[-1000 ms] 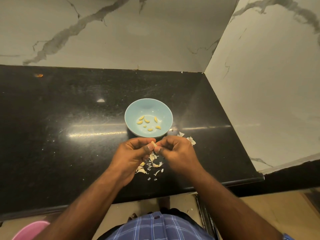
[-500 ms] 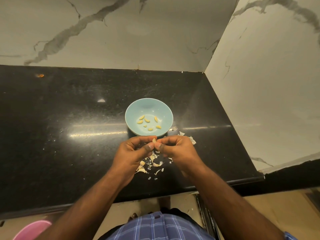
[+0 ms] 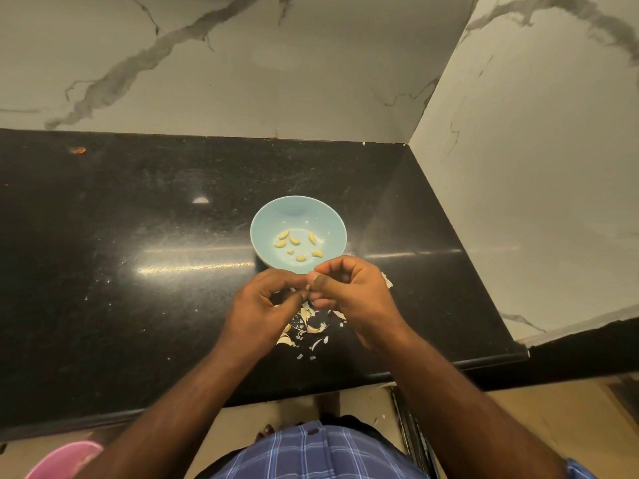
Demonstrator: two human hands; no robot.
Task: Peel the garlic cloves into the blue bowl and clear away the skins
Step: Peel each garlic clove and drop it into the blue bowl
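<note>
The blue bowl point(image 3: 266, 223) stands on the black counter with several peeled yellow garlic cloves point(image 3: 294, 240) in its bottom. Just in front of it my left hand point(image 3: 262, 305) and my right hand point(image 3: 356, 295) meet, fingertips together, pinching a small garlic clove point(image 3: 307, 288) that is mostly hidden between them. My right hand's knuckles overlap the bowl's near rim. Beneath the hands a scatter of pale garlic skins point(image 3: 307, 326) lies on the counter, and one more skin piece point(image 3: 388, 280) shows right of my right hand.
The black counter point(image 3: 138, 271) ends at marble walls behind and on the right. Its front edge runs just below the skins. An orange speck point(image 3: 79, 150) lies at the far left back. A pink object point(image 3: 62, 461) sits below the counter at lower left.
Both hands have lifted slightly toward the bowl, the right one now overlapping its near rim. The clove stays pinched between them, less of it showing than before.
</note>
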